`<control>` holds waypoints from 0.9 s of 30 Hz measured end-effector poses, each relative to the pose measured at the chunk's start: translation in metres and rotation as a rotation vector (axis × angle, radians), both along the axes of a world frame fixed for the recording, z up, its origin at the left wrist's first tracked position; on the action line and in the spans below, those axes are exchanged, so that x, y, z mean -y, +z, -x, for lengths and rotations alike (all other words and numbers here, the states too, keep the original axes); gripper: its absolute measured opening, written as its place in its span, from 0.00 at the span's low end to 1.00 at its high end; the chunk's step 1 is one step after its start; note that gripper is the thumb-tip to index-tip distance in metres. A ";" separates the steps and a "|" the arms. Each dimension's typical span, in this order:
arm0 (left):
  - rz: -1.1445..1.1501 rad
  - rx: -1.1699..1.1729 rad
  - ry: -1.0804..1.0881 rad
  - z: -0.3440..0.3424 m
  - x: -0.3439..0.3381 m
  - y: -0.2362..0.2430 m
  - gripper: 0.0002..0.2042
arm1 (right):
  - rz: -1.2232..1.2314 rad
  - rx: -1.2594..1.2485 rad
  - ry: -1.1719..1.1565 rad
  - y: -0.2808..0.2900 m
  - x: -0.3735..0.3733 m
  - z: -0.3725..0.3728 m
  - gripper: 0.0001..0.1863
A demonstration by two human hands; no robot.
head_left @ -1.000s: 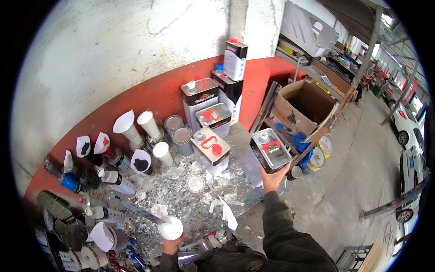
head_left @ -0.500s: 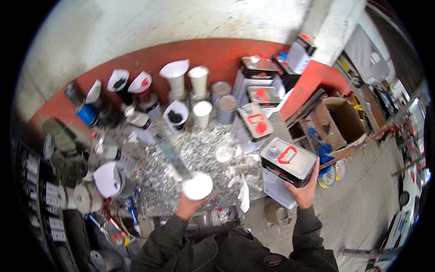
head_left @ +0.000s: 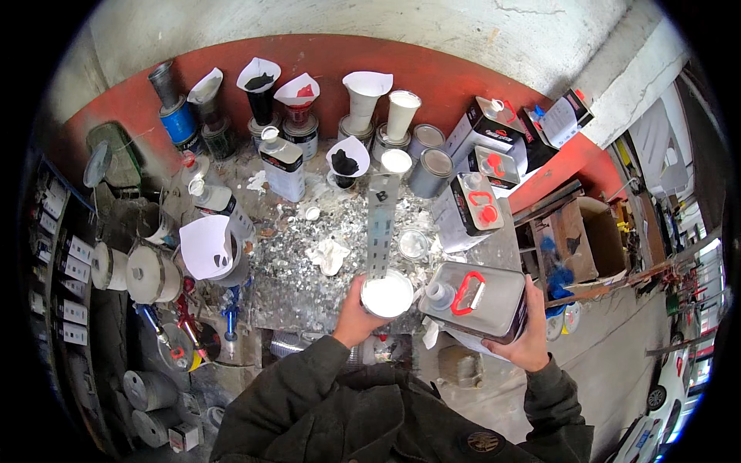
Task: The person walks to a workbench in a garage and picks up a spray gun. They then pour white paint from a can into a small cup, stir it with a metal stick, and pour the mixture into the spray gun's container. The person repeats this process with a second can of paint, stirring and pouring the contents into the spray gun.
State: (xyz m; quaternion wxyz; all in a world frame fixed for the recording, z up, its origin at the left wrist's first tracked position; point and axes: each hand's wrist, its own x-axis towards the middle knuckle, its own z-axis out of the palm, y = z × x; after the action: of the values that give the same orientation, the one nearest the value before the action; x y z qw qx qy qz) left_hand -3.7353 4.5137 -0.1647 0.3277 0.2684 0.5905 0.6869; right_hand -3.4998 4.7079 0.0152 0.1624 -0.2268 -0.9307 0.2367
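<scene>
My left hand (head_left: 354, 315) is closed around a cup of white paint (head_left: 388, 295) near the front of the workbench. A flat metal mixing stick (head_left: 380, 220) with printed marks stands in the cup and leans away from me. My right hand (head_left: 525, 338) grips the lower right side of a rectangular metal can (head_left: 498, 297), which has a red handle (head_left: 467, 293) on top. The can is tilted left, and its grey spout (head_left: 440, 293) is close to the cup's right side. No stream of liquid shows between them.
The paint-spattered workbench (head_left: 301, 297) carries a crumpled white rag (head_left: 328, 255) and a round lid (head_left: 414, 245). Paint tins with paper strainers, such as a red one (head_left: 301, 104), line the red wall. More rectangular cans (head_left: 468, 208) stand at right. Spray guns (head_left: 230, 312) hang at left.
The can in my right hand has moved left toward the cup and tipped over more. My left hand still holds the cup. The whole view has also shifted.
</scene>
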 end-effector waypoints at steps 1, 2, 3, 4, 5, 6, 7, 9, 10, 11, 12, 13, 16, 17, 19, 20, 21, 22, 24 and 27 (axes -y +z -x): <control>0.003 -0.005 -0.004 0.001 0.001 0.005 0.42 | -0.014 0.014 0.011 0.004 0.001 0.003 0.67; -0.003 0.005 -0.002 0.001 0.001 0.005 0.42 | -0.028 0.027 0.020 0.007 0.002 0.006 0.67; -0.010 0.014 -0.001 0.001 0.000 0.006 0.42 | -0.042 0.041 0.029 0.011 0.003 0.009 0.67; -0.016 0.023 -0.001 0.000 0.001 0.005 0.42 | -0.058 0.045 0.048 0.014 0.004 0.012 0.67; -0.019 0.025 -0.004 0.000 0.001 0.003 0.43 | -0.073 0.049 0.067 0.017 0.004 0.015 0.67; -0.023 0.027 -0.007 0.001 0.000 0.000 0.43 | -0.088 0.054 0.085 0.020 0.005 0.017 0.67; -0.025 0.029 -0.008 0.001 0.000 -0.002 0.44 | -0.108 0.068 0.101 0.022 0.005 0.021 0.67; -0.047 0.025 0.004 -0.001 0.000 -0.001 0.43 | -0.149 0.097 0.134 0.028 0.005 0.026 0.67; -0.058 0.021 0.010 -0.001 0.000 0.000 0.42 | -0.163 0.111 0.143 0.030 0.006 0.029 0.67; -0.043 0.019 0.007 -0.001 0.001 0.003 0.42 | -0.176 0.125 0.153 0.033 0.006 0.032 0.67; -0.029 0.016 0.004 0.000 0.001 0.006 0.42 | -0.190 0.139 0.163 0.036 0.006 0.035 0.66; -0.013 0.014 -0.001 0.000 0.001 0.007 0.42 | -0.196 0.148 0.167 0.037 0.006 0.037 0.66; -0.068 -0.003 -0.009 0.000 0.000 0.001 0.42 | -0.210 0.168 0.180 0.041 0.008 0.043 0.66; -0.081 0.025 -0.010 0.000 -0.001 -0.001 0.42 | -0.213 0.172 0.185 0.043 0.008 0.045 0.66; -0.104 0.080 -0.007 -0.001 -0.002 -0.004 0.42 | -0.214 0.168 0.203 0.045 0.009 0.048 0.65; -0.097 0.060 -0.007 -0.001 -0.002 -0.006 0.43 | -0.212 0.161 0.215 0.047 0.009 0.050 0.64; -0.089 0.040 -0.007 -0.001 -0.002 -0.007 0.44 | -0.210 0.154 0.227 0.047 0.009 0.051 0.64; -0.081 0.020 -0.009 -0.001 -0.002 -0.008 0.45 | -0.211 0.160 0.229 0.048 0.009 0.052 0.64; -0.091 0.010 -0.010 0.000 -0.003 -0.011 0.45 | -0.214 0.174 0.232 0.050 0.009 0.053 0.63; -0.100 0.017 -0.001 0.001 -0.004 -0.017 0.44 | -0.215 0.197 0.227 0.054 0.010 0.056 0.63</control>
State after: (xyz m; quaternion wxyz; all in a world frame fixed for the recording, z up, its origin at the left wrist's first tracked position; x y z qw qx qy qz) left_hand -3.7358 4.5175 -0.1813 0.3195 0.2790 0.5525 0.7176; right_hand -3.5560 4.6977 0.0691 0.0658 -0.1236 -0.9817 0.1293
